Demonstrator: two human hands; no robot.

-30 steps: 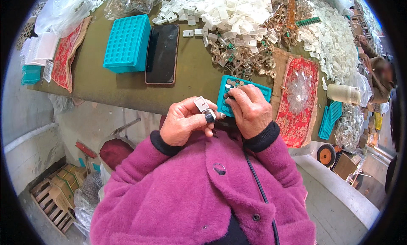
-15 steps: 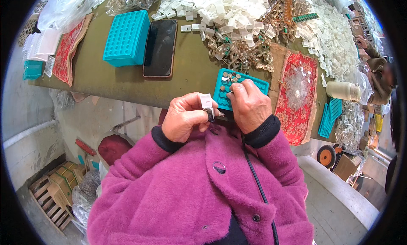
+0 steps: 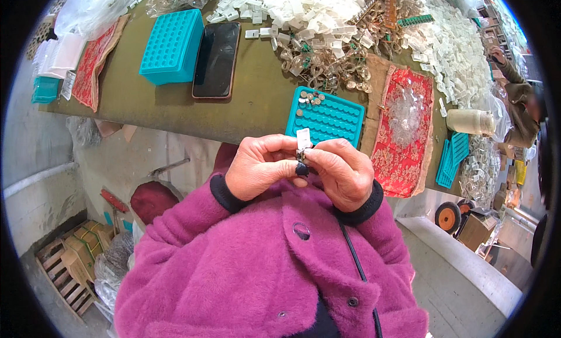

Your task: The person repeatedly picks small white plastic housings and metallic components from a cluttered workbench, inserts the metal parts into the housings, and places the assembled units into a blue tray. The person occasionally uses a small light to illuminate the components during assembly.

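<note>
Pinched between the thumb and fingers of my left hand (image 3: 263, 167) is a small white plastic piece (image 3: 303, 139), upright, with a metal and black part below it. My right hand (image 3: 343, 173) meets it from the other side, fingertips pressed together at the metal part. Whatever small thing those fingertips may hold is hidden. Just beyond both hands lies a teal tray (image 3: 333, 123) with rows of round hollows. Several small round metal discs (image 3: 311, 98) sit at its far left end.
Beyond the tray are a pile of clear and metal parts (image 3: 327, 66) and a heap of white plastic pieces (image 3: 310, 10). A black phone (image 3: 216, 60) lies beside a teal block (image 3: 170, 45). Red patterned cloth (image 3: 403, 157) is at the right, near a white spool (image 3: 470, 121).
My right hand has come back from the tray to the white piece in my left hand. The left hand has shifted slightly right, and the tray's hollows are uncovered.
</note>
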